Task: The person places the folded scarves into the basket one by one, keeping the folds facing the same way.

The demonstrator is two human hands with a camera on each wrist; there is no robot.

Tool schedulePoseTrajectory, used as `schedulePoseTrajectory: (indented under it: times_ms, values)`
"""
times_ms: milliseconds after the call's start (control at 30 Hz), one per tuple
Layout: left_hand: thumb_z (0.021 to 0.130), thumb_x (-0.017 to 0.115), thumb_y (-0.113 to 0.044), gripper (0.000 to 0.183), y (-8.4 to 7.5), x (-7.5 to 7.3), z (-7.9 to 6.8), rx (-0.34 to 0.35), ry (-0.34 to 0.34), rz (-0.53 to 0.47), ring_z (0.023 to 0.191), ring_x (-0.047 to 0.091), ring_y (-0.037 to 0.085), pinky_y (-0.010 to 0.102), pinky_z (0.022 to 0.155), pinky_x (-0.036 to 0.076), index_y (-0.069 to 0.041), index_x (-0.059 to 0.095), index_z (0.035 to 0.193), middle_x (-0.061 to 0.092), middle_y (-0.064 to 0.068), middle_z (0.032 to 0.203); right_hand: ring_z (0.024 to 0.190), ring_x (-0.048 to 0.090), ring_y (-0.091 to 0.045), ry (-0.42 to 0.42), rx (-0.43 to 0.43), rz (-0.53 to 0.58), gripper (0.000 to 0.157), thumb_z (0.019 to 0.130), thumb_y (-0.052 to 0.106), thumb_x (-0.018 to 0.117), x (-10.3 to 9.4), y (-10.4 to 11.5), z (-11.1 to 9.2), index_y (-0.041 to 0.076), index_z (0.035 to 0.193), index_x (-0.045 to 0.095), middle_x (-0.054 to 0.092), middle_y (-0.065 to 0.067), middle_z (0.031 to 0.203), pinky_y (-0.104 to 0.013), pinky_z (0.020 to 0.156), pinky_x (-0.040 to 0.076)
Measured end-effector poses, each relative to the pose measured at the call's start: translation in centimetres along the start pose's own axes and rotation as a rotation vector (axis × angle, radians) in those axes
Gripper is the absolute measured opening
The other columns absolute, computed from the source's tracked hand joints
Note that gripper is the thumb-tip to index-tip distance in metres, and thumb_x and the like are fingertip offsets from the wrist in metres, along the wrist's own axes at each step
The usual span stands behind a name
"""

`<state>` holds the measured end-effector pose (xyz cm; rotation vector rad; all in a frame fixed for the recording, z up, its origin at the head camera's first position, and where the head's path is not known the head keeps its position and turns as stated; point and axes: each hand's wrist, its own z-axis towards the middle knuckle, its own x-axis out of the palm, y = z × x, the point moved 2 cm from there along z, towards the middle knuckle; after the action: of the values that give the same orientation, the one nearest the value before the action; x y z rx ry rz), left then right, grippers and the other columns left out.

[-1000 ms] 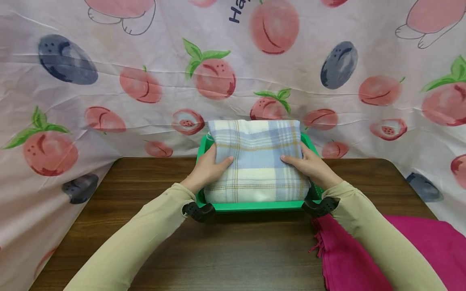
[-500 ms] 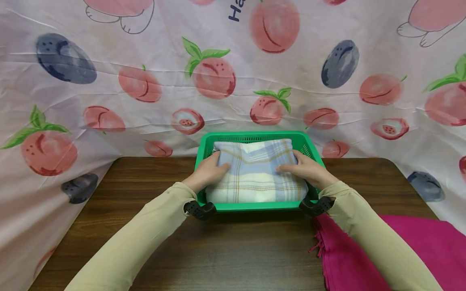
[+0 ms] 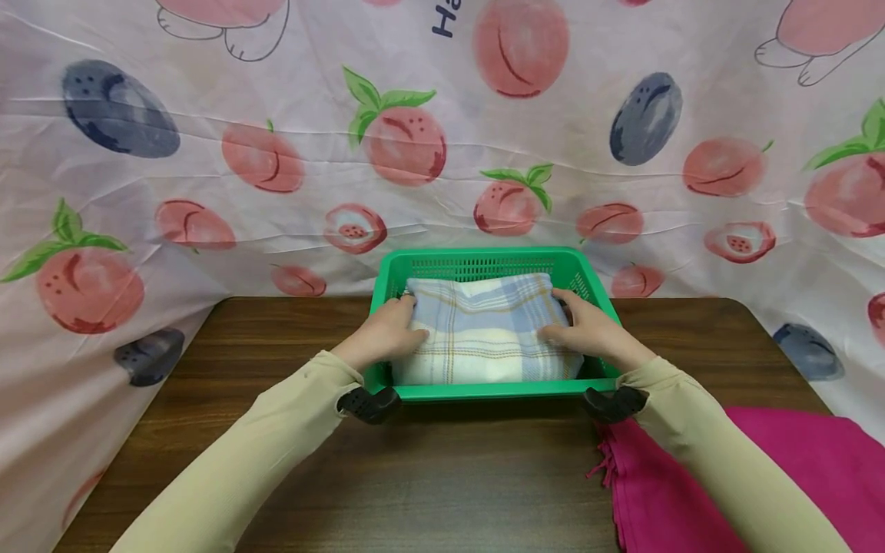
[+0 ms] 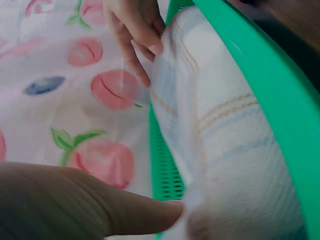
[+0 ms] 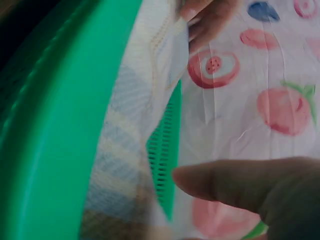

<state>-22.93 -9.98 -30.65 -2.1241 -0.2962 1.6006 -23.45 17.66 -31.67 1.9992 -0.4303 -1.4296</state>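
Note:
A folded blanket (image 3: 491, 330), plaid in white, pale blue and tan, lies inside the green plastic basket (image 3: 484, 392). At its left side is my left hand (image 3: 383, 334), its fingers relaxed and its thumb tip right at the cloth; the lower fingers are hidden between blanket and basket wall. My right hand (image 3: 591, 330) is beside the right edge, thumb spread away from the fingers. In the right wrist view the right thumb (image 5: 225, 185) stands apart from the blanket (image 5: 125, 135). The left wrist view shows the left thumb (image 4: 135, 212) against the blanket's edge (image 4: 220, 120).
The basket stands at the back of a dark wooden table (image 3: 429, 476), close to a fruit-printed curtain (image 3: 290, 92). A magenta fringed cloth (image 3: 795, 468) lies at the right front, under the right forearm. A black wrist device (image 3: 369, 403) sits on each wrist.
The blanket's raised back edge has come down into the basket, uncovering the basket's back wall. Both hands have lowered with it and then moved slightly apart, loosening from the cloth.

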Motion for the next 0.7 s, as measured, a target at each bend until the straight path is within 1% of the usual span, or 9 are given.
schedulePoseTrajectory:
  times_ms: [67, 100, 167, 233, 300, 367, 433, 567, 700]
  values:
    - [0.088, 0.053, -0.018, 0.052, -0.3, -0.3, -0.8, 0.018, -0.031, 0.086, 0.11, 0.049, 0.034, 0.044, 0.089, 0.045, 0.004, 0.041, 0.133, 0.046, 0.025, 0.126, 0.122, 0.042, -0.043, -0.042, -0.067, -0.132, 0.071, 0.088, 0.027, 0.058, 0.0, 0.6, -0.7, -0.004, 0.142, 0.025, 0.039, -0.032, 0.136, -0.053, 0.096, 0.04]
    - [0.085, 0.055, -0.017, 0.046, -0.4, -0.4, -1.2, 0.026, -0.052, 0.125, 0.1, 0.052, 0.032, 0.042, 0.08, 0.047, 0.003, 0.048, 0.127, 0.05, 0.022, 0.118, 0.119, 0.044, -0.043, -0.069, -0.106, -0.198, 0.067, 0.087, 0.026, 0.06, 0.1, 0.9, -1.1, -0.005, 0.139, 0.032, 0.045, -0.032, 0.131, -0.052, 0.094, 0.041]
    - [0.08, 0.059, -0.015, 0.035, -0.6, -0.5, -1.9, 0.037, -0.09, 0.181, 0.084, 0.051, 0.027, 0.038, 0.064, 0.045, 0.0, 0.057, 0.112, 0.052, 0.017, 0.104, 0.109, 0.05, -0.039, -0.117, -0.162, -0.289, 0.057, 0.084, 0.023, 0.063, 0.2, 1.4, -1.7, -0.004, 0.131, 0.046, 0.055, -0.028, 0.117, -0.048, 0.087, 0.045]
    - [0.077, 0.062, -0.013, 0.024, -0.7, -0.5, -2.5, 0.045, -0.111, 0.211, 0.074, 0.049, 0.024, 0.034, 0.055, 0.041, -0.001, 0.059, 0.098, 0.052, 0.014, 0.094, 0.097, 0.054, -0.031, -0.142, -0.194, -0.325, 0.045, 0.081, 0.021, 0.066, 0.5, 1.8, -2.2, -0.001, 0.12, 0.057, 0.06, -0.022, 0.103, -0.041, 0.078, 0.047]
    - [0.075, 0.064, -0.012, 0.019, -0.7, -0.2, -2.9, 0.049, -0.116, 0.216, 0.07, 0.049, 0.023, 0.032, 0.052, 0.039, -0.002, 0.058, 0.09, 0.052, 0.012, 0.088, 0.086, 0.056, -0.024, -0.139, -0.216, -0.331, 0.033, 0.08, 0.019, 0.068, 0.7, 2.0, -2.6, 0.003, 0.108, 0.064, 0.063, -0.016, 0.092, -0.036, 0.071, 0.047]
    - [0.075, 0.066, -0.012, 0.016, -0.6, 0.2, -3.1, 0.055, -0.109, 0.215, 0.067, 0.047, 0.021, 0.03, 0.051, 0.037, -0.003, 0.056, 0.083, 0.051, 0.01, 0.082, 0.083, 0.058, -0.021, -0.1, -0.221, -0.318, 0.024, 0.08, 0.018, 0.068, 1.0, 2.1, -2.7, 0.006, 0.101, 0.067, 0.065, -0.013, 0.091, -0.035, 0.071, 0.048]
    - [0.076, 0.066, -0.011, 0.016, -0.5, 0.7, -3.1, 0.076, -0.1, 0.213, 0.063, 0.044, 0.019, 0.028, 0.05, 0.033, -0.003, 0.052, 0.073, 0.048, 0.007, 0.073, 0.083, 0.061, -0.021, -0.056, -0.226, -0.31, 0.02, 0.081, 0.018, 0.067, 1.3, 2.0, -2.7, 0.008, 0.098, 0.068, 0.068, -0.012, 0.092, -0.037, 0.073, 0.049]
    - [0.081, 0.061, -0.009, 0.032, -0.3, 2.1, -3.0, 0.133, -0.055, 0.193, 0.054, 0.034, 0.015, 0.024, 0.048, 0.028, -0.008, 0.041, 0.057, 0.035, 0.001, 0.057, 0.086, 0.064, -0.025, 0.014, -0.249, -0.327, 0.024, 0.084, 0.021, 0.064, 1.8, 1.7, -2.5, 0.005, 0.102, 0.068, 0.069, -0.015, 0.094, -0.041, 0.077, 0.05]
    - [0.092, 0.051, -0.014, 0.04, -0.4, 3.5, -3.0, 0.162, 0.032, 0.126, 0.048, 0.036, 0.014, 0.024, 0.049, 0.031, -0.011, 0.04, 0.055, 0.035, 0.0, 0.052, 0.092, 0.064, -0.028, 0.062, -0.266, -0.346, 0.03, 0.088, 0.022, 0.059, 2.4, 1.6, -2.5, 0.002, 0.11, 0.065, 0.069, -0.017, 0.099, -0.043, 0.08, 0.051]
